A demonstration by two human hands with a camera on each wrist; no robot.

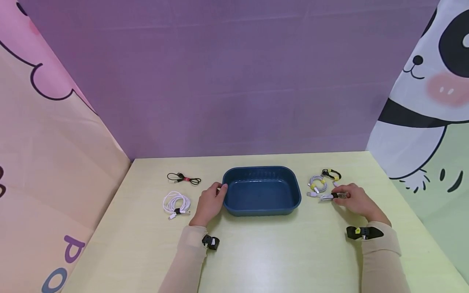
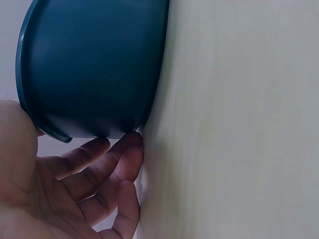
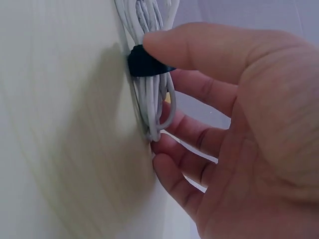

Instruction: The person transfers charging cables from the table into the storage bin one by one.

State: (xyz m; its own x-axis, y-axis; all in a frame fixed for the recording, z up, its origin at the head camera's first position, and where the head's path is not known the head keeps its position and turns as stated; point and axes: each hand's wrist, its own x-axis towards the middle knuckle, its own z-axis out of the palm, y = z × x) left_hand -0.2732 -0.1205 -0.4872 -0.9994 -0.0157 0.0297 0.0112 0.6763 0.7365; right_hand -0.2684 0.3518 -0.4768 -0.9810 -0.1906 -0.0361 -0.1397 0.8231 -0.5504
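On the table sits a dark blue rectangular plastic basin. My left hand grips its left end, thumb over the rim and fingertips against the outer wall. To the right of the basin, my right hand pinches a bundled white cable at its black strap. The bundle lies low, at the table surface. Just behind it are a coiled white cable with yellow ties and a black cable with a yellow tie.
Left of the basin lie a black cable with a red tie and a larger white coiled cable with a black strap. The pale wooden table meets a purple backdrop behind, with printed cloth panels on both sides.
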